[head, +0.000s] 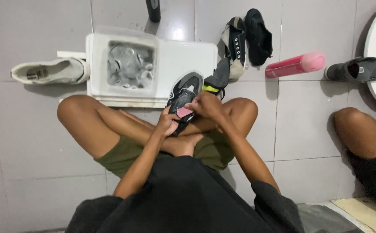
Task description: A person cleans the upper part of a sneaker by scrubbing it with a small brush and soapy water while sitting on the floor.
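1. A pink bottle (295, 64) lies on its side on the grey tiled floor (24, 142), right of the white tub (183, 56). A dark bottle (153, 9) stands at the top edge, cut off by the frame.
2. The tub sits in front of my crossed legs; its square well holds foamy grey water (130, 65).
3. My left hand (167, 123) is curled around the black-and-grey sneaker (183, 97), gripping its lower side. The sneaker rests over my lap with its toe reaching the tub's edge.
4. My right hand (206, 105) is closed on a small pink brush (184, 112), pressed against the sneaker's side. My fingers hide most of the brush, so I can't make out its bristles.
5. A second dark sneaker with a yellow-green patch (218, 80) lies just behind my right hand, partly hidden.
6. A white shoe (50, 71) lies left of the tub; a black-and-white high-top (235, 45) and a black shoe (258, 36) lie beyond it; a grey shoe (360, 69) lies at the right.
7. Another person's knee (358, 129) shows at the right, the rest cut off.
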